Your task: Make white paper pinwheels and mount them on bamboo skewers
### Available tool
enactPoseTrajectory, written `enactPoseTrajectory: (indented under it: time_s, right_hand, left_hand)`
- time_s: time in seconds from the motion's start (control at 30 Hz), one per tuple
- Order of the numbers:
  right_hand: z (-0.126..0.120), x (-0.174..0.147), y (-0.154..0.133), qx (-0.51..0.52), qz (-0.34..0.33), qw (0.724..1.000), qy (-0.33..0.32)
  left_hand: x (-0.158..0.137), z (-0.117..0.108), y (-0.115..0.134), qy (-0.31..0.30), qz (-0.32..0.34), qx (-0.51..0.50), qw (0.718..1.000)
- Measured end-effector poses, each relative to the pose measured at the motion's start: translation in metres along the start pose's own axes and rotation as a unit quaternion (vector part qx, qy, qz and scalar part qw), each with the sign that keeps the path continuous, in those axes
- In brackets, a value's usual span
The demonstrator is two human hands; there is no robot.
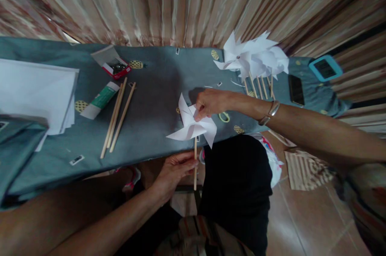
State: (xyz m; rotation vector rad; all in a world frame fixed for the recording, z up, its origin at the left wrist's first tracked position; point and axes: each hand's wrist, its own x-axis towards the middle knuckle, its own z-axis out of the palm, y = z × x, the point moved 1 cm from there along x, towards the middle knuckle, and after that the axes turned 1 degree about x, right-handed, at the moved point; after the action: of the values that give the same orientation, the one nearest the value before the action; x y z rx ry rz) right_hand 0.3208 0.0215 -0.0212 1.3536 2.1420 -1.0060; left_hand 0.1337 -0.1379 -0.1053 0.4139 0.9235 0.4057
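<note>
A white paper pinwheel (193,128) with a thin wooden stick lies over the front edge of the cloth-covered table. My left hand (177,167) is below that edge, with thumb and fingers closed around the lower part of the stick (195,179). From the right, my right hand (208,104) reaches over the pinwheel. Its fingers are curled and pressed at the upper right of the paper, near the centre. What those fingertips touch at the centre is hidden. Scissors with a pale green handle (224,117) lie just right of the pinwheel.
Several pinwheels (256,57) lie at the back right, near a phone (296,90) and a blue-framed device (325,68). On the left are loose sticks (122,117), a green-and-white box (101,100), an open red box (116,69) and white paper sheets (36,91).
</note>
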Motion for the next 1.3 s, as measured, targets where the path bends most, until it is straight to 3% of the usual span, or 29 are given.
enactPoseTrajectory:
  time_s: [0.27, 0.7, 0.9, 1.3]
  right_hand:
    - [-0.003, 0.002, 0.000, -0.036, 0.005, 0.998, -0.051]
    - [-0.005, 0.001, -0.021, -0.148, -0.007, 0.986, -0.082]
    - [-0.002, 0.000, -0.020, -0.221, -0.055, 0.970, -0.082]
    - [0.006, -0.008, -0.039, -0.302, -0.058, 0.950, -0.056]
  left_hand:
    - [0.009, -0.001, -0.003, 0.014, -0.020, 0.013, 1.000]
    - [0.011, 0.010, 0.007, -0.024, -0.043, -0.038, 0.998]
    - [0.012, 0.012, 0.004, -0.006, -0.043, -0.039, 0.998]
    - [0.011, 0.017, 0.006, 0.014, -0.058, -0.042, 0.997]
